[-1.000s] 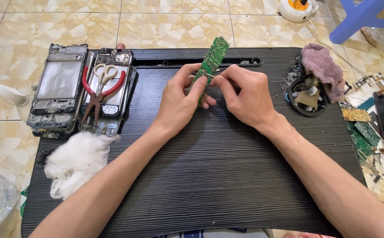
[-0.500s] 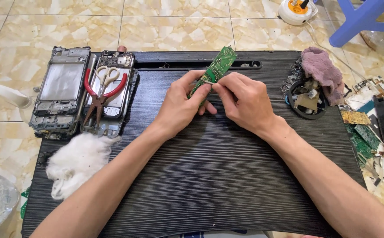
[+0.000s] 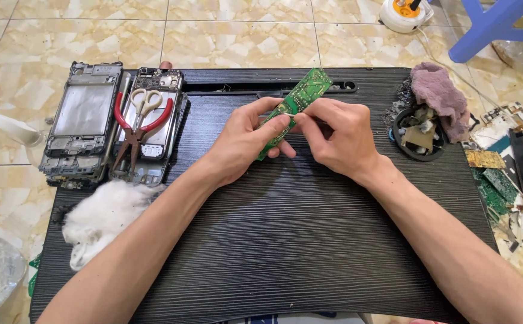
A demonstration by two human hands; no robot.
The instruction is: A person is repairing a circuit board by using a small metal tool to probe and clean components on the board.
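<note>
A long narrow green circuit board (image 3: 305,91) is held above the black ribbed work board (image 3: 285,240), tilted with its far end up to the right. My left hand (image 3: 246,144) grips its lower end between thumb and fingers. My right hand (image 3: 336,138) pinches the board's middle from the right side, fingertips on its edge. Both hands meet near the top centre of the work board.
Two stripped phone frames (image 3: 84,123) lie at the left, with red-handled pliers (image 3: 130,133) and scissors (image 3: 144,102) on one. White cotton wad (image 3: 105,213) at lower left, a purple rag (image 3: 438,96) and round black holder (image 3: 417,133) at right, loose board scraps (image 3: 498,180) beyond.
The green board's far end has swung to the right, from nearly upright to a slant. Both hands stayed together on it and shifted slightly.
</note>
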